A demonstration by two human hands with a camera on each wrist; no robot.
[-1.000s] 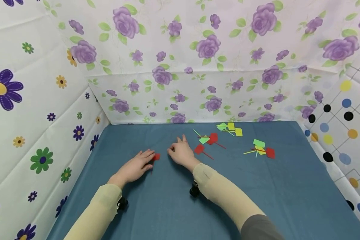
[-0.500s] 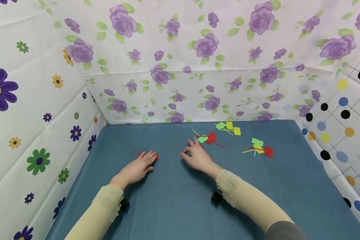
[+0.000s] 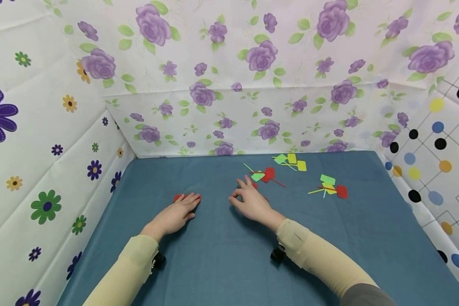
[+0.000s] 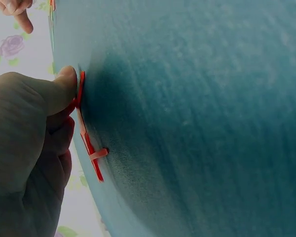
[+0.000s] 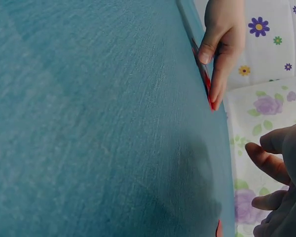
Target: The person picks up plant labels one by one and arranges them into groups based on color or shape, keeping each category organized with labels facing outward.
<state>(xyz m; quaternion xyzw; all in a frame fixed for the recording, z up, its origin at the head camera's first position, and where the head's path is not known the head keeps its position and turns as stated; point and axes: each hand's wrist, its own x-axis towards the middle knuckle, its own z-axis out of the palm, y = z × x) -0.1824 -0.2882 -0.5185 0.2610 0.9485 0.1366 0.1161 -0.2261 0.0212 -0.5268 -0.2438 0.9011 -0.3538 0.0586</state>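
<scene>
I judge that sliding the left hand (image 3: 174,215), fingers extended on red pieces (image 3: 177,197), could scatter them, and lowering the right hand (image 3: 253,203), fingers empty, loosely bent, could displace the red paddle (image 3: 255,185).

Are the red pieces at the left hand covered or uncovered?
Partly covered: in the head view, the left hand lies over the red pieces, while some red shows on either side of it.

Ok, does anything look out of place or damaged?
Nothing plainly stands out, though the paddle-shaped pieces at right lie crossed at mixed angles; the left hand partly hides red pieces beneath it.
</scene>
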